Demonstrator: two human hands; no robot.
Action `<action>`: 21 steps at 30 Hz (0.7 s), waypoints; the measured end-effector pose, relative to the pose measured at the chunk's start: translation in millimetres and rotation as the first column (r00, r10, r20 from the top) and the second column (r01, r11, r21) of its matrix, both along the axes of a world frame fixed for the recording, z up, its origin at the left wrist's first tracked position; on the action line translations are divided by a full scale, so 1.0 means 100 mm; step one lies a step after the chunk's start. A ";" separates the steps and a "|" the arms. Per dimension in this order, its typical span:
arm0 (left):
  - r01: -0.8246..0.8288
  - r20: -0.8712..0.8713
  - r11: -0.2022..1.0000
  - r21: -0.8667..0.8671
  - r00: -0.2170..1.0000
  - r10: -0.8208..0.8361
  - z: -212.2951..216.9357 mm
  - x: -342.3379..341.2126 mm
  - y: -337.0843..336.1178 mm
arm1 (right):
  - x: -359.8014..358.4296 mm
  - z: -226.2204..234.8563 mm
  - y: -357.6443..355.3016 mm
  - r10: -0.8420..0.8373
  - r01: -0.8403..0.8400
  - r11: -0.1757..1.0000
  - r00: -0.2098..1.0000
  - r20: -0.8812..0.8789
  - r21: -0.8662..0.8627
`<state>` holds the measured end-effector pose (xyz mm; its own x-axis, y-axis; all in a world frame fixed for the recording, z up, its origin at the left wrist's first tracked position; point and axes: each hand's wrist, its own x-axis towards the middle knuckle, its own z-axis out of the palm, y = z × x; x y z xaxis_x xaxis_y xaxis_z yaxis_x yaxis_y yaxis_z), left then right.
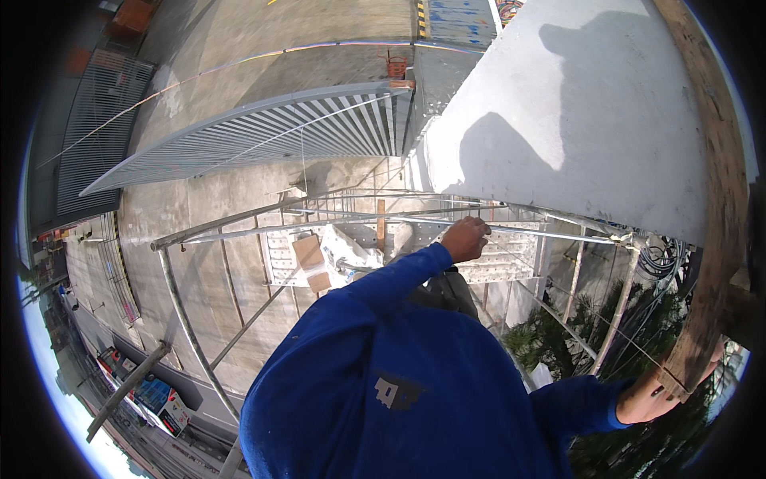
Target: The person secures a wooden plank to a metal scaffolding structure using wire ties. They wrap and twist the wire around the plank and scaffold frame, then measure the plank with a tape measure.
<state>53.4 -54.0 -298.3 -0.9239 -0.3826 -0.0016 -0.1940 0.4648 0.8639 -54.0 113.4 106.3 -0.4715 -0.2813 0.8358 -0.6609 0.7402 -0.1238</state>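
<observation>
Way up on scaffolding over a concrete yard (207,207), left hand (465,239) clamped on rail (542,232), right hand (650,395) gripping wooden plank (718,239) — one slip looks nasty.

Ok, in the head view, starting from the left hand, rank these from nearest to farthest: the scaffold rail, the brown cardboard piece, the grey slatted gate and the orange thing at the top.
Measured from the left hand:
1. Scaffold rail, gripped by that hand.
2. Brown cardboard piece, on the platform to the hand's left.
3. Grey slatted gate, farther up and left, on the ground below.
4. Orange thing, at the gate's far end, near the top of the view.
</observation>
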 end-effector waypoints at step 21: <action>0.151 -0.010 0.988 0.022 0.989 -0.150 0.72 0.00 -0.09 | 0.05 0.31 -0.34 0.703 0.664 -0.438 -0.167 -0.691 -0.606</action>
<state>53.2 -63.0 -226.6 -0.9710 -0.2393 -0.0008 -0.1162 0.4685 0.8758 -48.6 79.3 137.7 -0.7172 -0.6765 0.1674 0.6921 -0.7196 0.0569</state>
